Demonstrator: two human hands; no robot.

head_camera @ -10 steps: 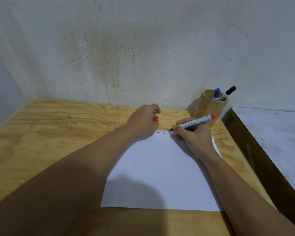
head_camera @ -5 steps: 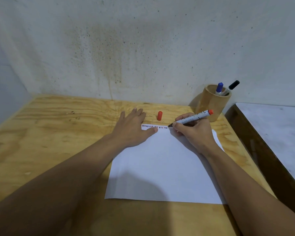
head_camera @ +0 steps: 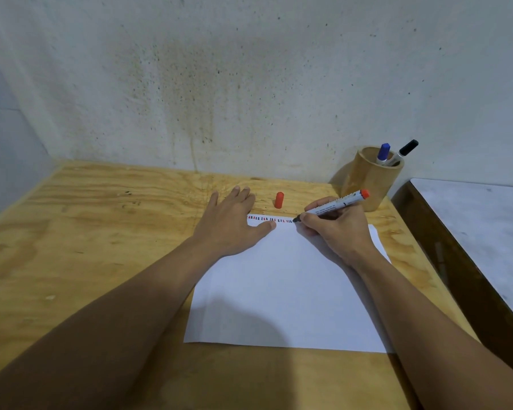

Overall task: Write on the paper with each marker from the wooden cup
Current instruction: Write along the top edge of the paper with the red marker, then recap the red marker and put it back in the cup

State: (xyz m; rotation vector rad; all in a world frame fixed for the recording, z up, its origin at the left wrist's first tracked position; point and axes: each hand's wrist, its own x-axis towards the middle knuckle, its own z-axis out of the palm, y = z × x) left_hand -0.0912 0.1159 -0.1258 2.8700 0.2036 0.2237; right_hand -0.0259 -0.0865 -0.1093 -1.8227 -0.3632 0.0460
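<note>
A white sheet of paper [head_camera: 285,279] lies on the plywood table [head_camera: 101,232]. A row of short red, blue and dark strokes runs along its far edge. My right hand [head_camera: 338,229] grips an uncapped red marker [head_camera: 338,205], its tip touching the paper at the right end of that row. My left hand [head_camera: 231,223] lies flat with fingers spread on the paper's far left corner. The marker's red cap [head_camera: 278,200] stands on the table just beyond the paper. A wooden cup [head_camera: 370,176] at the back right holds a blue marker [head_camera: 383,152] and a black marker [head_camera: 406,150].
A stained wall rises right behind the table. To the right, a dark-framed surface with a pale top [head_camera: 483,232] stands close beside the table, with a narrow gap between them.
My left hand set the red cap down on the table and then flattened onto the paper's far left corner. The marker tip in my right hand stays at the row of strokes.
</note>
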